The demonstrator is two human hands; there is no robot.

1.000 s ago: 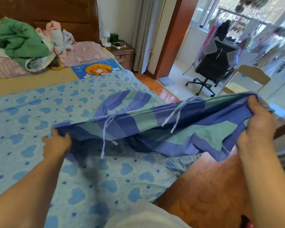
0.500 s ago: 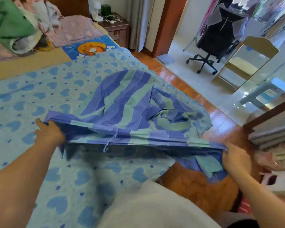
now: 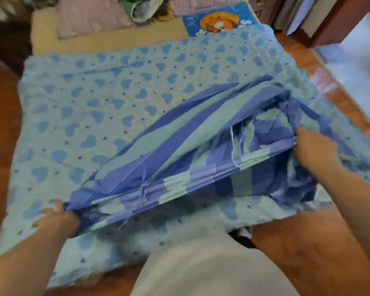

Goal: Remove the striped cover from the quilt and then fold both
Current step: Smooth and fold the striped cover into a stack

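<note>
**bedwatcher:** ok so from where I'm standing, the striped cover (image 3: pixel 179 150) is fully off and lying on top of the quilt (image 3: pixel 98 99), the light blue one with the darker hearts. The quilt is spread flat over the bed, and the cover sits on its near-right part, bunched up toward the right.

**foldfan:** what are the hands doing?

**bedwatcher:** left hand (image 3: pixel 55 218) grips the near-left corner of the cover, fingers curled round the edge, right down at the quilt. Right hand (image 3: pixel 312 146) clutches the right end of that same edge, held a bit higher. The edge runs taut between them, with several striped layers stacked along it.

**foldfan:** anything inside the cover? like is it still holding stuffing?

**bedwatcher:** looks flat to me, just fabric on fabric. A couple of thin tie strings dangle off it. Can't really tell what's under the crumpled bit by the right hand, it's blurry.

**foldfan:** rest of the bed?

**bedwatcher:** far end has a pink pillow (image 3: pixel 90 20), a green bundle (image 3: pixel 137 3) heaped next to it, and a blue cartoon cushion (image 3: pixel 218 22) on the far right. Wooden floor (image 3: pixel 286 248) shows either side.
</note>
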